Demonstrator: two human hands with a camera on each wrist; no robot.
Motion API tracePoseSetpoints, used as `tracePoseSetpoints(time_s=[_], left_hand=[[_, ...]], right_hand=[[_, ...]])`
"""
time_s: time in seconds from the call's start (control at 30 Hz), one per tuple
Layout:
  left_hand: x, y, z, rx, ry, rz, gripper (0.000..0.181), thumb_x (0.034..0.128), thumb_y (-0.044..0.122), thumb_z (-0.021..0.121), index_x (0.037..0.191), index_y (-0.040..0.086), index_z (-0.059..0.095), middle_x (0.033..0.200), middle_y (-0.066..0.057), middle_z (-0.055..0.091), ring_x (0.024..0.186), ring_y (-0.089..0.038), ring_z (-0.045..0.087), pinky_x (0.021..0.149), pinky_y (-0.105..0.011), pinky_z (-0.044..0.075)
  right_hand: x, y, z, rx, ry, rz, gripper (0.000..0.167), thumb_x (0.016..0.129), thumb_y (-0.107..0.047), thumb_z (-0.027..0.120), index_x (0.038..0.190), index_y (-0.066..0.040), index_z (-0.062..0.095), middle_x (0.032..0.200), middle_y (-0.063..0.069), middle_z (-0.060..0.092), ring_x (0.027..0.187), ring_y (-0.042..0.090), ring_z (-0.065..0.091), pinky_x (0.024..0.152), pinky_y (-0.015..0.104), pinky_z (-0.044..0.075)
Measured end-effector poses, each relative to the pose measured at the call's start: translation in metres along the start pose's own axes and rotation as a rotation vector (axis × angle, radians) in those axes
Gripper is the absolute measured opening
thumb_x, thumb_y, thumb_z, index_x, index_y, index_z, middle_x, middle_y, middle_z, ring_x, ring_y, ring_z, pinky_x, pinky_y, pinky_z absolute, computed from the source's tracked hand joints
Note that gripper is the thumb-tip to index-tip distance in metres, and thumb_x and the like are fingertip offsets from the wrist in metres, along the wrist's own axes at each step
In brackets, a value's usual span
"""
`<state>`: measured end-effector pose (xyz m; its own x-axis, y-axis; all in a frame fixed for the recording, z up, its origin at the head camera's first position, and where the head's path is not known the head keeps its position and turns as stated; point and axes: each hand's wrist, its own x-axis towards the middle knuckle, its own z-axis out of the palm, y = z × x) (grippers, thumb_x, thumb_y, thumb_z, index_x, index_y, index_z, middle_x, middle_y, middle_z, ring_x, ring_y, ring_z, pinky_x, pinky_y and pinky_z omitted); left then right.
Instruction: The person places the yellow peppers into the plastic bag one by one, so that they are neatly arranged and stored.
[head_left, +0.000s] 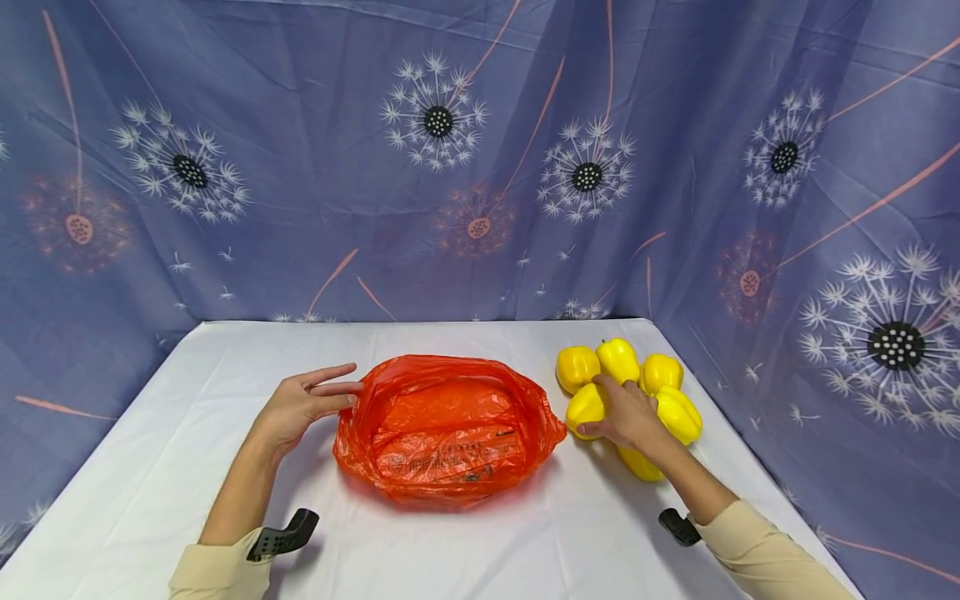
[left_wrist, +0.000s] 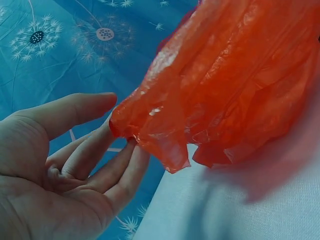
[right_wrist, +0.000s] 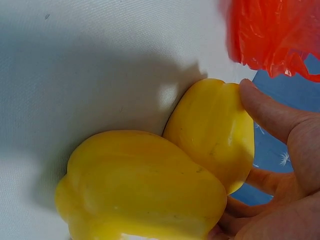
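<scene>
Red bag (head_left: 457, 396): mouth-up, midway between bench (head_left: 450, 550) left and right edges. Left hand (head_left: 300, 408): grip unclenched, extended fingers touching the bag's left rim, presumably steadying it. Right hand (head_left: 628, 415): grasping one yellow pepper (head_left: 583, 410), thumb opposing fingers, likely for its roundness; other peppers (head_left: 678, 415) cluster near right edge.

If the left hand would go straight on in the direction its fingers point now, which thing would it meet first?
The red plastic bag, at its left side. The left hand is right at that edge, perhaps touching it, though exact contact is hard to judge.
</scene>
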<state>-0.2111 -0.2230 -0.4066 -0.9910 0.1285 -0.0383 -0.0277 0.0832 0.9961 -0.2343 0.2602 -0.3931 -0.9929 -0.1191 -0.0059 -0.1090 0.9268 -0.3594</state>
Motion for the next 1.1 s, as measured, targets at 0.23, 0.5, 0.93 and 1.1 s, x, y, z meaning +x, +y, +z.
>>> tracePoseSetpoints(time_s=[0.23,0.5,0.93,1.1], left_hand=[[0.0013,-0.0032,0.0015,0.133,-0.001,-0.008,0.051,0.0894,0.012,0.075,0.135,-0.006,0.061,0.125,-0.013,0.072,0.106,0.004,0.067,0.089,-0.018,0.053],[0.0022,-0.0038,0.0028,0.15,-0.016,0.011,0.048,0.0884,0.01,0.075,0.132,-0.006,0.064,0.124,-0.014,0.072,0.107,0.006,0.065,0.088,-0.017,0.051],[0.0019,-0.0036,0.0074,0.169,-0.05,-0.011,0.053,0.0902,0.013,0.075,0.138,-0.003,0.06,0.131,-0.014,0.069,0.113,0.001,0.066,0.092,-0.012,0.046],[0.0007,-0.002,0.0062,0.158,-0.039,-0.003,0.052,0.0898,0.01,0.074,0.138,-0.004,0.059,0.129,-0.014,0.07,0.112,0.0,0.067,0.09,-0.015,0.049]], right_hand=[[-0.0013,0.0007,0.0003,-0.006,0.008,-0.011,0.089,0.072,-0.035,0.091,0.143,-0.003,0.048,0.13,0.025,0.063,0.122,0.05,0.047,0.096,0.067,0.032],[-0.0015,0.0013,0.0017,-0.005,0.015,-0.011,0.089,0.071,-0.033,0.091,0.143,-0.003,0.048,0.13,0.026,0.062,0.123,0.05,0.047,0.096,0.067,0.032],[-0.0019,0.0017,0.0022,-0.005,0.01,-0.008,0.089,0.072,-0.035,0.091,0.143,-0.003,0.048,0.131,0.024,0.062,0.123,0.049,0.047,0.096,0.065,0.032],[-0.0027,0.0009,0.0016,-0.011,0.012,-0.008,0.09,0.072,-0.035,0.091,0.144,-0.004,0.047,0.13,0.024,0.062,0.123,0.047,0.047,0.095,0.065,0.033]])
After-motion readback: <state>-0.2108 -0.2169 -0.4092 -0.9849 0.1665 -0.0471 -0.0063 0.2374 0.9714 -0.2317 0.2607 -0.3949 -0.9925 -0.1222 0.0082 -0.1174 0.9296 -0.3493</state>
